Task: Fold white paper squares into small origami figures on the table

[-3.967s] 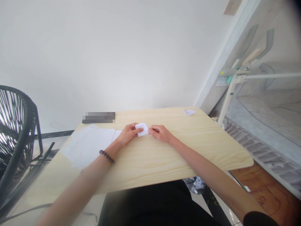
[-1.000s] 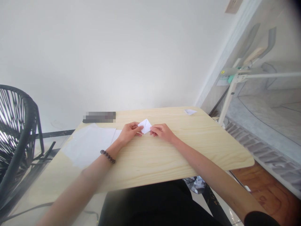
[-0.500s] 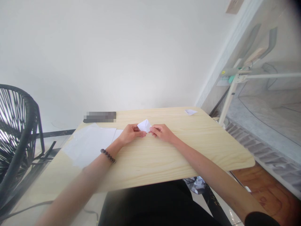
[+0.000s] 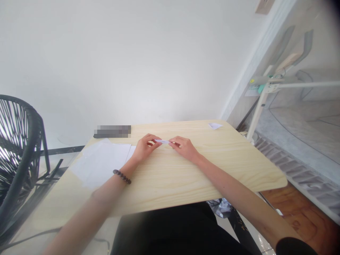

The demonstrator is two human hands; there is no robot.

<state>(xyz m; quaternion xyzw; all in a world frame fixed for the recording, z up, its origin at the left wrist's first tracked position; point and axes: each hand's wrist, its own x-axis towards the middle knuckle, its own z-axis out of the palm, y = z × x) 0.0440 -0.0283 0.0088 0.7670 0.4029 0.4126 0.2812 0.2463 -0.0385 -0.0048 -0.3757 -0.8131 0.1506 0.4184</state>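
A small folded white paper (image 4: 162, 141) is held just above the light wooden table (image 4: 172, 177), seen almost edge-on as a thin strip. My left hand (image 4: 145, 148) pinches its left end with thumb and fingers; a dark bead bracelet (image 4: 121, 176) is on that wrist. My right hand (image 4: 183, 147) pinches the right end, fingers curled. Both hands rest near the middle of the table's far half.
Flat white sheets (image 4: 102, 163) lie on the table's left side. A dark flat object (image 4: 112, 131) lies at the far left edge, a small folded paper piece (image 4: 214, 125) at the far right corner. A black woven chair (image 4: 18, 156) stands left; a white stand (image 4: 261, 102) stands right.
The folded paper stood up as a pointed shape between my fingers half a second ago; now it is turned flat, edge-on, and both hands have shifted slightly away from me.
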